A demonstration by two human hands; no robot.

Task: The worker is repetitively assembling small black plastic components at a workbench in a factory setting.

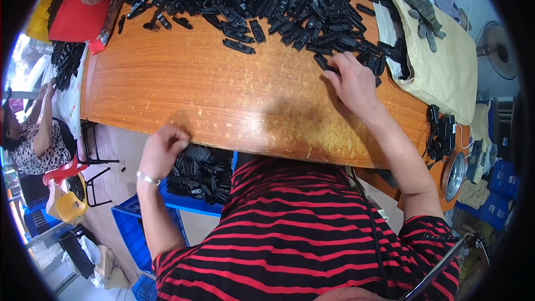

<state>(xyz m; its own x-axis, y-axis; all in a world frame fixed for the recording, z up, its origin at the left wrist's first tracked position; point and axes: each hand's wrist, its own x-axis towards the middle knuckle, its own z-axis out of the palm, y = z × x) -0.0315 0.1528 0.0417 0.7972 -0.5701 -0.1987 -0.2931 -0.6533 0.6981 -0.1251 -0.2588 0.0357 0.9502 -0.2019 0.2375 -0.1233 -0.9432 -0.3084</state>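
Note:
Over the right part of the table, my right hand (356, 85) reaches to the near edge of a big pile of small, long black plastic parts (301, 8). Its thumb and fingers close around the end of one black plastic part (321, 61). My left hand (163, 148), with a metal band at the wrist, hangs at the table's near edge with fingers curled. Whatever it may hold is hidden. Just beside and below it, a blue crate (192, 207) holds many similar black parts (200, 175).
The worn wooden table (223, 89) bears a cream sack (446, 78) with a glove (422, 14) at right, near a metal bowl (454, 175). A red bag (81, 11) is far left. Another person (42, 134) sits at left. An empty-looking blue crate (131, 228) stands below.

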